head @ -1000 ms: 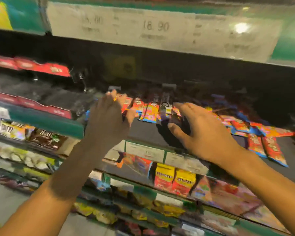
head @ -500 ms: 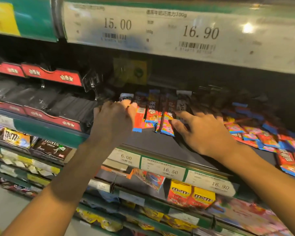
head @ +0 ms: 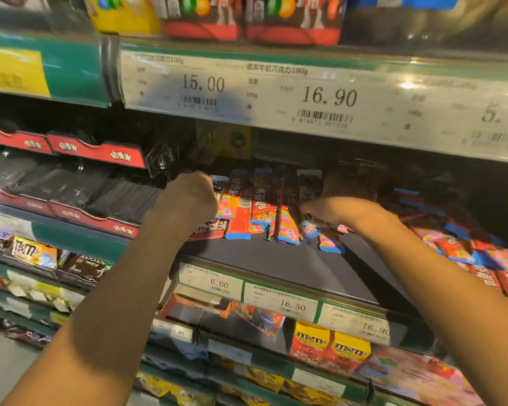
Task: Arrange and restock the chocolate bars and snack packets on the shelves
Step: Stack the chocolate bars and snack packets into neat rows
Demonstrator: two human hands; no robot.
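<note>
From the head camera, two bare hands reach into the middle shelf [head: 276, 259], deep under the price strip [head: 320, 95] reading 15.00 and 16.90. Between the hands stands a row of about six chocolate bars [head: 261, 206] in red, orange and pink wrappers with blue ends; their long axes run front to back, near ends toward the camera, a few overlapping. The left hand [head: 189, 197] is curled with knuckles up, its grip closed against the leftmost bar; whether it truly clasps that bar I cannot tell. The right hand [head: 343, 200] lies bent over the right end of the row, fingers [head: 308, 208] pointing left and touching the bars, hidden too much to tell its grip. A loose heap of snack packets [head: 467, 247] sprawls further right. Below, two yellow-and-red candy boxes [head: 329, 344] stand side by side
</note>
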